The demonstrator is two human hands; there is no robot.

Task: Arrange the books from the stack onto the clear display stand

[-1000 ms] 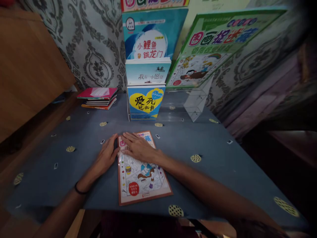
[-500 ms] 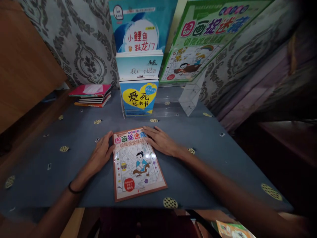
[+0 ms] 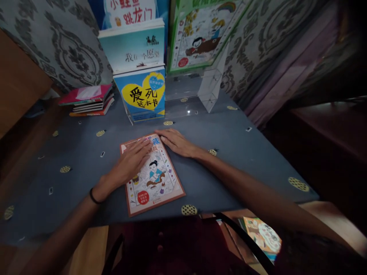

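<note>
A thin picture book [image 3: 157, 187] with a brown border lies flat on the blue cloth near the table's front edge. Its cover shows a seated figure in a blue top. My left hand [image 3: 129, 164] lies flat across the upper left of the cover, fingers stretched out, hiding part of the title. A dark band circles the left wrist. My right hand [image 3: 177, 143] rests at the book's top right corner, fingers extended along the edge and touching it. Neither hand grips anything.
Behind the book, an acrylic rack [image 3: 210, 86] holds a blue book with a yellow heart [image 3: 143, 93], a teal book [image 3: 134, 51] and a green-bordered book [image 3: 206, 38]. A stack of books [image 3: 90, 100] sits at the back left. Below the table edge lies an orange book [image 3: 262, 235].
My left hand has moved from the book's left edge onto its cover. My right hand stays by the top right corner. The view has tilted downward.
</note>
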